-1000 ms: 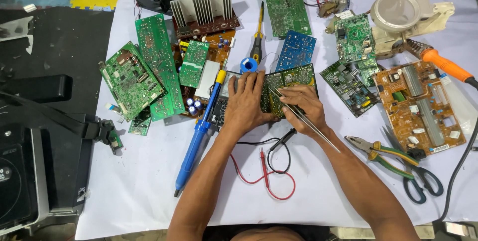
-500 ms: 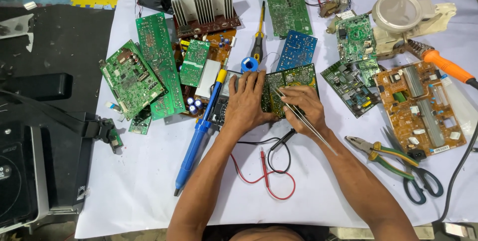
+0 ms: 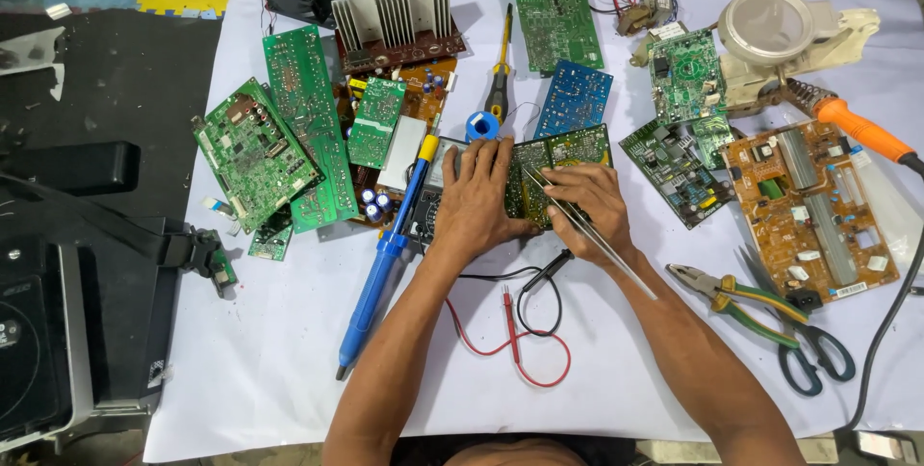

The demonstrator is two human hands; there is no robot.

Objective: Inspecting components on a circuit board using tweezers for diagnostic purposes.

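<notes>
A dark green circuit board (image 3: 561,151) lies at the middle of the white table cover. My left hand (image 3: 478,199) rests flat on its left part and pins it down. My right hand (image 3: 594,206) grips metal tweezers (image 3: 589,231), their tips touching the board's surface near its centre. A blue desoldering pump (image 3: 382,260) with a yellow top lies just left of my left hand. Red and black probe leads (image 3: 520,317) curl on the cover between my forearms.
Several green circuit boards (image 3: 289,143) and a finned heat sink (image 3: 393,18) lie at the left. A blue board (image 3: 575,98), a brown board (image 3: 807,204), an orange-handled soldering iron (image 3: 857,128), pliers (image 3: 736,295) and scissors (image 3: 808,350) sit at the right. A yellow screwdriver (image 3: 500,71) lies behind.
My right hand has shifted the tweezers slightly on the board; my left hand stays pressed on it. Nothing else has moved.
</notes>
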